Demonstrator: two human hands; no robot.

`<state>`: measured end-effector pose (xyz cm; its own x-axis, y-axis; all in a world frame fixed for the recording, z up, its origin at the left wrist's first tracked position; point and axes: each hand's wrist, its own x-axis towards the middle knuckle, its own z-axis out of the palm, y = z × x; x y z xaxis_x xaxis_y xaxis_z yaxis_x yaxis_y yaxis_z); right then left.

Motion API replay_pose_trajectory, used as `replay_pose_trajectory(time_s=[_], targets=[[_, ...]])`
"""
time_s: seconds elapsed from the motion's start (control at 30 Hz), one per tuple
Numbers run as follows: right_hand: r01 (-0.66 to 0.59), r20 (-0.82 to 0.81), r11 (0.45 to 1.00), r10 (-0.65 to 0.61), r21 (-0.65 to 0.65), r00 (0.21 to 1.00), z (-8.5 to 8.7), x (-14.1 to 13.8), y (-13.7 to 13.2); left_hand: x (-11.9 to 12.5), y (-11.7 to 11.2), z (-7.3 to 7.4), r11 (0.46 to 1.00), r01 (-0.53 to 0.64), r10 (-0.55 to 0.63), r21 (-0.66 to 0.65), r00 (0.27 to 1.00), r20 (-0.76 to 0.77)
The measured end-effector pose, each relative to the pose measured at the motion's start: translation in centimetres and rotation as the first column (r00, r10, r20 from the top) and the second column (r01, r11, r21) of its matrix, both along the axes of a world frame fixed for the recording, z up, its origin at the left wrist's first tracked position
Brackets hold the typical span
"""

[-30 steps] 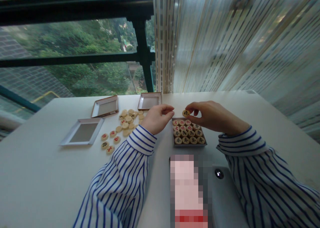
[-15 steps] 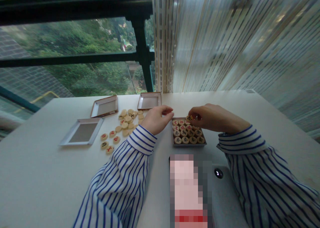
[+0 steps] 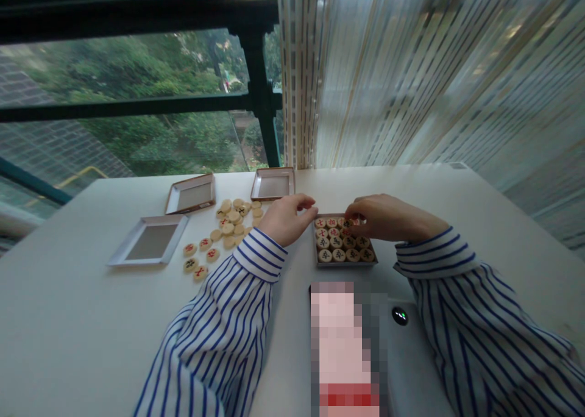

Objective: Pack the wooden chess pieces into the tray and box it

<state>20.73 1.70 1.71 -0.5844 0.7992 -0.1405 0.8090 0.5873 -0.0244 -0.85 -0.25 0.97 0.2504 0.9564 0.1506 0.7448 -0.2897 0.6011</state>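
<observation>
A shallow square box (image 3: 346, 264) of round Chinese chess pieces lies in front of me, their red and black characters facing up. Over its far right part, my right hand (image 3: 388, 217) pinches a Chinese chess piece (image 3: 347, 224) with a dark character, low above the other pieces or touching them; I cannot tell which. My left hand (image 3: 287, 220) rests just left of the box, its thumb and fingers apart with nothing between them. Beyond and left of that hand are loose Chinese chess pieces (image 3: 231, 216), partly hidden by it. A few more loose pieces (image 3: 211, 255) lie nearer to me.
Two shallow trays or lids, one at the far left (image 3: 212, 188) and one at the back (image 3: 295, 185), lie on the white table (image 3: 68, 319). A third tray (image 3: 119, 257) is left of the pieces. A blurred-out phone-like object (image 3: 340, 344) and a pale device (image 3: 415, 356) are near me.
My right hand has moved down and slightly left, lowering the piece towards the box's pieces. My left hand has stayed almost still.
</observation>
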Motion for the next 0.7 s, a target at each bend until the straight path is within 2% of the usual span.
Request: replay_pose_trajectory(time_s=[0.7], targets=[[0.005,0.048,0.998,-0.002,-0.065,0.999,-0.55,-0.18,0.11,-0.1,0.13,-0.28,1.0,0.011,-0.011,0.005,1.0,-0.022]])
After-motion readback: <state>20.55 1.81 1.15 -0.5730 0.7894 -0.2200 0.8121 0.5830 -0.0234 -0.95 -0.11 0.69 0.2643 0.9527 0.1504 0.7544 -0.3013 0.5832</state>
